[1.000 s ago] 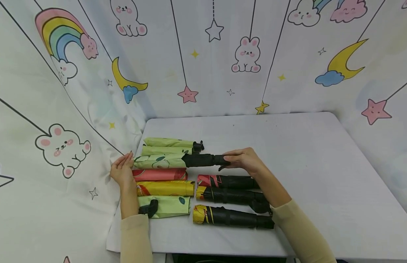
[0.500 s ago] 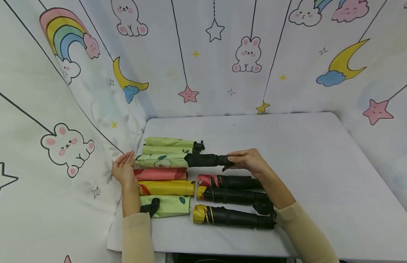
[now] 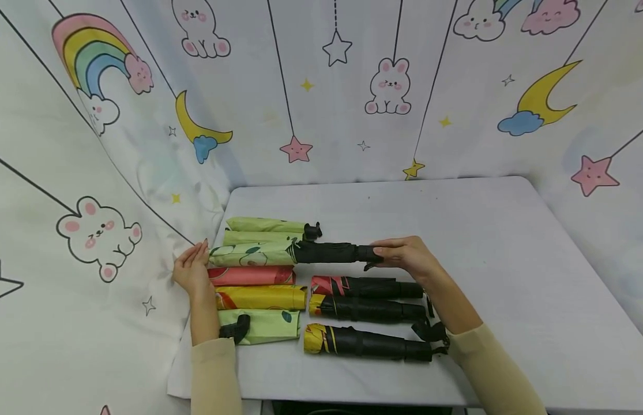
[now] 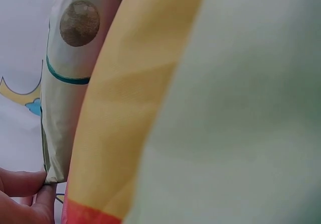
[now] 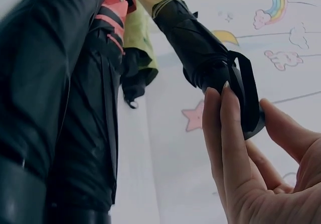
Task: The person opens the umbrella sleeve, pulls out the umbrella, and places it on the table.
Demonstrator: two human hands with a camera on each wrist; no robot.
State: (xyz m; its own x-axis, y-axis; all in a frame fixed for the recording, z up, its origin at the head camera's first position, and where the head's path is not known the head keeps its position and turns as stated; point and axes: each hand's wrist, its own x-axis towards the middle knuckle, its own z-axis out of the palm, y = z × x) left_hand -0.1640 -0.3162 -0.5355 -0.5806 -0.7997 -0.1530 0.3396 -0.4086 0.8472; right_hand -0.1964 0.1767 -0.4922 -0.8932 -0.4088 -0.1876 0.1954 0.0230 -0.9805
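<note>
A folded black umbrella [image 3: 328,252] lies partly inside a pale green fruit-print sleeve [image 3: 251,254], its handle end sticking out to the right. My left hand [image 3: 192,270] pinches the sleeve's closed left end; the left wrist view shows thumb and finger on the corner of the sleeve [image 4: 62,128]. With fingertips and thumb, my right hand [image 3: 406,256] holds the umbrella's handle, and a black wrist strap [image 5: 246,83] loops beside those fingers in the right wrist view. The umbrella's far end is hidden in the sleeve.
Two green-sleeved umbrellas [image 3: 266,225] lie behind. In front are a red sleeve [image 3: 251,275], a yellow sleeve [image 3: 264,297] and a green one [image 3: 271,327]. Folded black umbrellas with red [image 3: 373,286] or yellow trim [image 3: 368,342] lie to their right on the white table [image 3: 508,288].
My right hand has moved to the right, drawing more of the black umbrella out of the green sleeve. My left hand keeps its pinch on the sleeve's end.
</note>
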